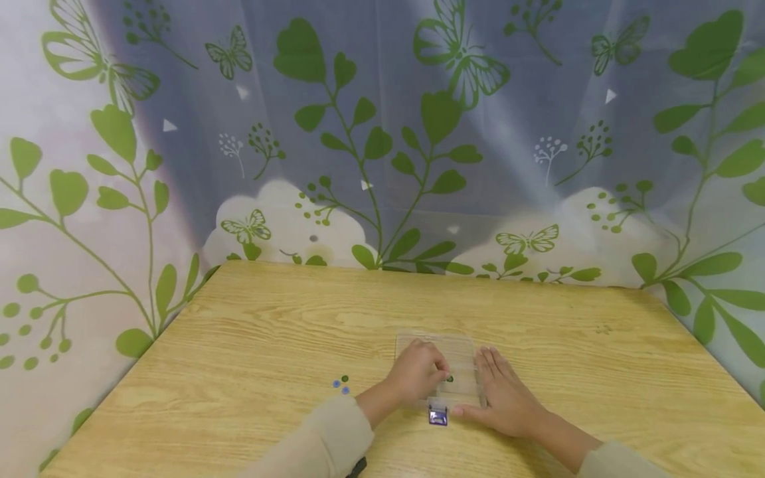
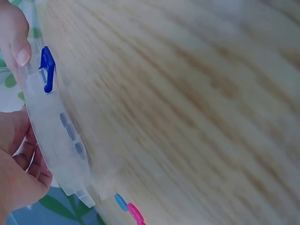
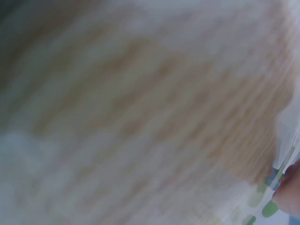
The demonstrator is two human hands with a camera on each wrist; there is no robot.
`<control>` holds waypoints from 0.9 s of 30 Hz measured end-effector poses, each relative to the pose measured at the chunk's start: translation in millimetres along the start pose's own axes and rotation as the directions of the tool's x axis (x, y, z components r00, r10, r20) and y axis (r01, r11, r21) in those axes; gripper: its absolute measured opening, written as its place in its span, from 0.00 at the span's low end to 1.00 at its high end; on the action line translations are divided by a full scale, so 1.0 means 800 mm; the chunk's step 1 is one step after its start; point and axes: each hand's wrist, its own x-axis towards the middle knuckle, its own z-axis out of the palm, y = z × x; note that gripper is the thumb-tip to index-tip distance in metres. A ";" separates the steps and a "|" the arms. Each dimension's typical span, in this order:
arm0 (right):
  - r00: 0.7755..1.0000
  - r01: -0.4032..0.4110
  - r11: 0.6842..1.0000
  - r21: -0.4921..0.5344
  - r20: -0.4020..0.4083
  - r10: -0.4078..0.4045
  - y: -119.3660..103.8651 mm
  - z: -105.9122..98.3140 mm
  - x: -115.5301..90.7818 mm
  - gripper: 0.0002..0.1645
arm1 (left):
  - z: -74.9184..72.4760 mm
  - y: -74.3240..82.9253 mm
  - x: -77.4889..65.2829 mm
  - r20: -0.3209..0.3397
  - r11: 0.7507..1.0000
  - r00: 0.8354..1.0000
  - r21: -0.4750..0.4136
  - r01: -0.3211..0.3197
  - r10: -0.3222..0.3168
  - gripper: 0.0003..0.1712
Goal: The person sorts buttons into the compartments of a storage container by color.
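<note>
A clear plastic box (image 1: 463, 348) lies on the wooden table, a blue-purple latch (image 1: 438, 416) at its near side. Above it, my left hand (image 1: 416, 372) bends at the wrist, thumb and fingertips pinching a small dark green disc (image 1: 450, 379). Flat along the box's right side rests my right hand (image 1: 510, 401), fingers straight and thumb towards the latch. Seen side-on in the left wrist view, the box (image 2: 47, 122) shows several dark bluish shapes (image 2: 70, 132) through its wall. The left hand (image 2: 21, 168) has curled fingers there; its fingertips are partly hidden.
Left of the box, small blue discs (image 1: 337, 384) and a green disc (image 1: 344, 378) lie on the table (image 1: 287, 318). The left wrist view shows a blue disc (image 2: 120, 202) and a pink disc (image 2: 134, 212). A patterned curtain (image 1: 382, 133) hangs behind the table.
</note>
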 end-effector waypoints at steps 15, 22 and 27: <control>1.000 -0.002 1.000 -0.010 0.003 0.002 -0.002 -0.002 0.000 0.63 | 0.000 0.003 -0.001 -0.014 0.996 0.999 0.080 -0.031 0.032 0.04; 1.000 -0.019 1.000 0.013 0.025 0.019 -0.002 -0.002 0.000 0.63 | 0.001 0.001 -0.001 -0.016 0.998 0.999 0.061 -0.027 0.028 0.03; 1.000 -0.020 1.000 0.021 0.013 0.020 0.000 0.001 0.000 0.63 | -0.003 -0.002 -0.003 -0.027 1.000 0.999 0.018 -0.019 0.019 0.03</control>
